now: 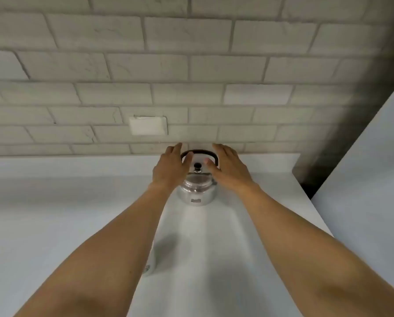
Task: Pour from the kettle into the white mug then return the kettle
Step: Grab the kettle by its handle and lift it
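A shiny metal kettle (196,191) with a black arched handle and a black lid knob stands upright on the white counter near the back wall. My left hand (171,167) and my right hand (228,168) flank the handle, fingers spread, thumbs close to the handle's two ends; neither hand has closed around it. A white mug (150,259) shows only as a sliver beside my left forearm, which hides most of it.
The white counter (54,213) ends at a grey brick-tile wall (191,65) carrying a white socket plate (148,125). A tall white panel (374,179) rises at the right, with a dark gap beside it.
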A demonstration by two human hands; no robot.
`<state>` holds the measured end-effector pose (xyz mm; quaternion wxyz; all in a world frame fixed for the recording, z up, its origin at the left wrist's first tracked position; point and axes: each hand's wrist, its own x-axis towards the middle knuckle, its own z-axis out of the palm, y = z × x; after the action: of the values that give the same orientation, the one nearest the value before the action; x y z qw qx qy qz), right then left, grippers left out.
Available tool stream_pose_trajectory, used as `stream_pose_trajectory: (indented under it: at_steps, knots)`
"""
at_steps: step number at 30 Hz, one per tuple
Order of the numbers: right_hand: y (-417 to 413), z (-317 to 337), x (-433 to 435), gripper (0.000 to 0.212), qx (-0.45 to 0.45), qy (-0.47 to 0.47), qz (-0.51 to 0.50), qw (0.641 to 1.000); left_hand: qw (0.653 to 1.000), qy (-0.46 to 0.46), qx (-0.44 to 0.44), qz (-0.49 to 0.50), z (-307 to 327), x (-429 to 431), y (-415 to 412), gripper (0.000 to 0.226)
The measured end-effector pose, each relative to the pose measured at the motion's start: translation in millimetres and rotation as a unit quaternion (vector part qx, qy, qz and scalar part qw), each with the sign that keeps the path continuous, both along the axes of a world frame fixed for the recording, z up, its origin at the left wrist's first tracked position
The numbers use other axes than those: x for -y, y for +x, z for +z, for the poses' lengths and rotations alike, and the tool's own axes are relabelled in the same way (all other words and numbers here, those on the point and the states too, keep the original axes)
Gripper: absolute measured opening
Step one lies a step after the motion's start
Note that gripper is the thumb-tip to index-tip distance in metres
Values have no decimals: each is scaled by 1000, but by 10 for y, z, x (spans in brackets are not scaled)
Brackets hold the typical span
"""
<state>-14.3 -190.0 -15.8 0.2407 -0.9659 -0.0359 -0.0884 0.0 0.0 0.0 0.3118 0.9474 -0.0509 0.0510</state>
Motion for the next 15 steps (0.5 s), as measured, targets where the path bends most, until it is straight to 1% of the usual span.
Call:
stream_pose_trajectory:
  at_steps: [4, 6, 8, 11, 13, 15]
  knots:
    - [306, -145, 2, 75, -34, -8, 24, 999, 999, -6, -40, -27, -145, 47, 226, 63]
    - [427, -220, -39, 79, -42, 0, 29, 999, 999, -6, -46, -25, -226, 57, 342, 60]
    - [505, -273, -54, 77, -40, 14, 38, 998, 998, 4, -52, -44, -289, 65, 415, 56]
    - [578, -305, -75, 66, -44, 40, 63, 996, 998, 15, -43, -49, -359, 69, 498, 44]
    - [614, -305, -74, 56, -29, 65, 77, 995, 999, 10, -23, -47, -384, 61, 531, 33]
    - [621, -290, -69, 43, -4, 81, 82, 993, 998, 18, -13, -57, -383, 47, 511, 29]
